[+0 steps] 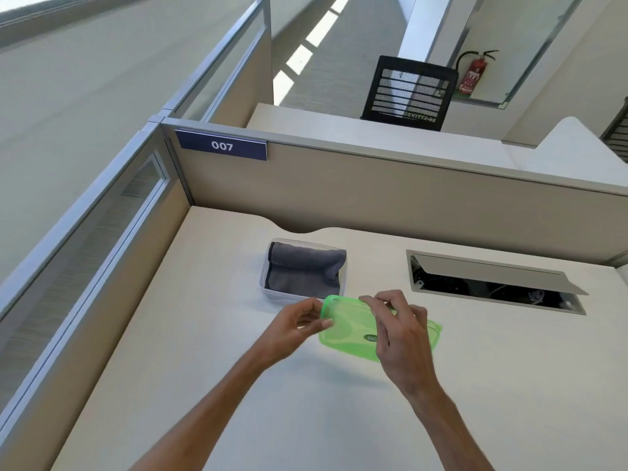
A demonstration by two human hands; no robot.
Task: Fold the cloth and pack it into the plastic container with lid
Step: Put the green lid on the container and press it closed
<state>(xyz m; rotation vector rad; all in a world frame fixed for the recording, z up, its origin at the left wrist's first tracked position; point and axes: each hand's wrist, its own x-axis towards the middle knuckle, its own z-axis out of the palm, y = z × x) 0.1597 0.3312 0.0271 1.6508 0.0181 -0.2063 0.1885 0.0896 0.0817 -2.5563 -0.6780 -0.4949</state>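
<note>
Nearest to me, both bare forearms reach up from the bottom edge onto the pale desk. My left hand pinches the left short end of the green translucent lid, thumb on top and fingers curled under its rim. My right hand comes over the lid from above, fingers closed along its far long edge and the palm covering much of its right half. So both hands are closed on the lid, which sits tilted just above the desk; I cannot tell whether its near edge touches the surface. A dark oval label shows on the lid beside my right hand, too blurred to read.

Just beyond the lid, nearly touching its far left corner, the clear plastic container stands uncovered on the desk. The grey cloth lies folded inside it, with a rolled fold along the far side; it fills the container from wall to wall.

To the right, well apart from the container, a cable hatch in the desk has its flap raised. Behind runs the beige partition carrying a blue plate marked 007. Past it stand a black mesh chair and a red fire extinguisher in a wall recess.
</note>
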